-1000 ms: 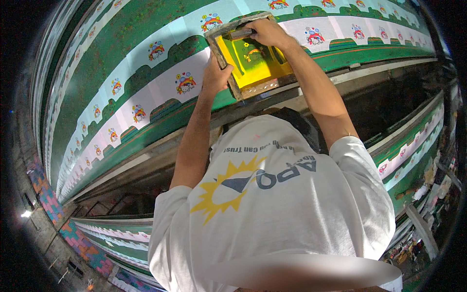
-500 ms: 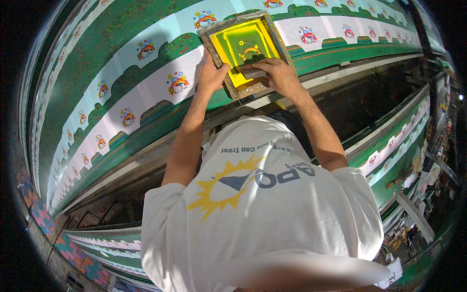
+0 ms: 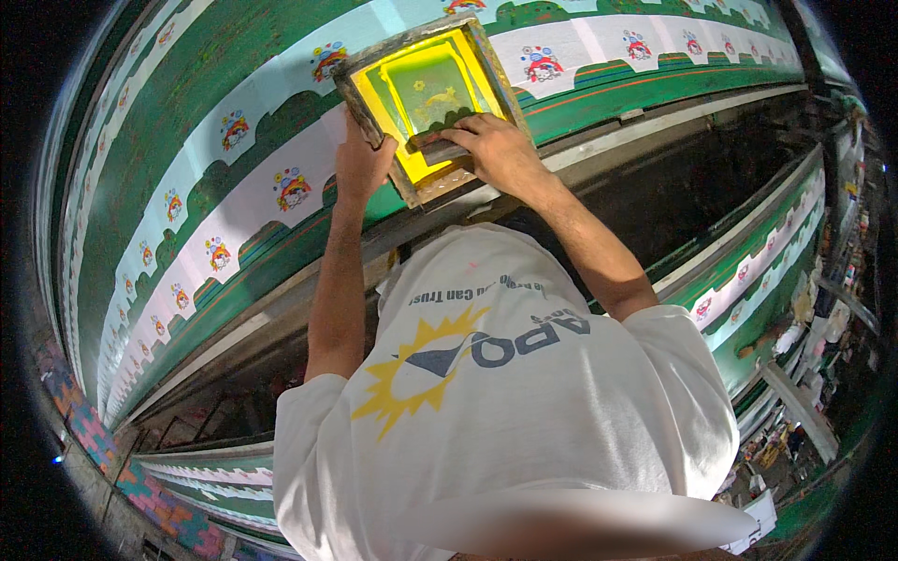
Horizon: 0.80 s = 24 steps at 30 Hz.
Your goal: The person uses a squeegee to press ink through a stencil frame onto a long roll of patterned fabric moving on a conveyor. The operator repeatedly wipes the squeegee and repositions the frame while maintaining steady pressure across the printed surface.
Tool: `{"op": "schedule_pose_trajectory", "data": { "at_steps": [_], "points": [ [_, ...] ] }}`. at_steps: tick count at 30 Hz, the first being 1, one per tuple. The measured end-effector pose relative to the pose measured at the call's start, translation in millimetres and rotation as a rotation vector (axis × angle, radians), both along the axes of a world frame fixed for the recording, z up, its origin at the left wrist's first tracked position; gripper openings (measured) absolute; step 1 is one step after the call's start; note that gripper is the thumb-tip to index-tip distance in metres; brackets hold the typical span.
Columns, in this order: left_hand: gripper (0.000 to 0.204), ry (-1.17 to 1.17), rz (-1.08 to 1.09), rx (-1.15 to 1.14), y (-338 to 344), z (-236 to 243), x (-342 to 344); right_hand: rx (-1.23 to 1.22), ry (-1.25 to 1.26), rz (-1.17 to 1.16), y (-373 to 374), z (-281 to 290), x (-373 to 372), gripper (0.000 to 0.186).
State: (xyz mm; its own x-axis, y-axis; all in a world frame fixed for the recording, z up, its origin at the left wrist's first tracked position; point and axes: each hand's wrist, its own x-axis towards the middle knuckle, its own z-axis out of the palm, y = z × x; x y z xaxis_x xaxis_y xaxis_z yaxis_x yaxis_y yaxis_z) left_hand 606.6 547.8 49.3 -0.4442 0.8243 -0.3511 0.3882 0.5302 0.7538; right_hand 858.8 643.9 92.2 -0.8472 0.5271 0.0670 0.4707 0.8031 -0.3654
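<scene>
1. Broadly, a long green table (image 3: 224,51) curves across the upper view.
2. Rows of pale fabric pieces (image 3: 262,201) lie along it.
3. A wooden screen frame (image 3: 404,44) sits tilted over the near rows, close to the table's near edge, with yellow ink (image 3: 378,98) inside.
4. The left hand (image 3: 363,166) grasps its lower left side, thumb on top, other fingers mostly hidden.
5. The right hand (image 3: 500,154) has its fingers curled over a squeegee (image 3: 435,150) inside the frame's near end.
6. Small rainbow motifs (image 3: 292,190) mark the fabric.
</scene>
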Motion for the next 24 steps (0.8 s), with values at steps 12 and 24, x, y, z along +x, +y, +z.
{"op": "schedule_pose_trajectory", "data": {
  "at_steps": [12,24],
  "points": [
    [0.098,0.076,-0.044,0.085,137.4,-13.9,142.1,-0.057,-0.091,-0.047,133.8,7.0,148.8,0.068],
    [0.085,-0.009,-0.089,0.182,152.5,-35.1,141.6,-0.078,-0.03,0.01,151.9,-6.5,162.3,0.06]
  ]
}}
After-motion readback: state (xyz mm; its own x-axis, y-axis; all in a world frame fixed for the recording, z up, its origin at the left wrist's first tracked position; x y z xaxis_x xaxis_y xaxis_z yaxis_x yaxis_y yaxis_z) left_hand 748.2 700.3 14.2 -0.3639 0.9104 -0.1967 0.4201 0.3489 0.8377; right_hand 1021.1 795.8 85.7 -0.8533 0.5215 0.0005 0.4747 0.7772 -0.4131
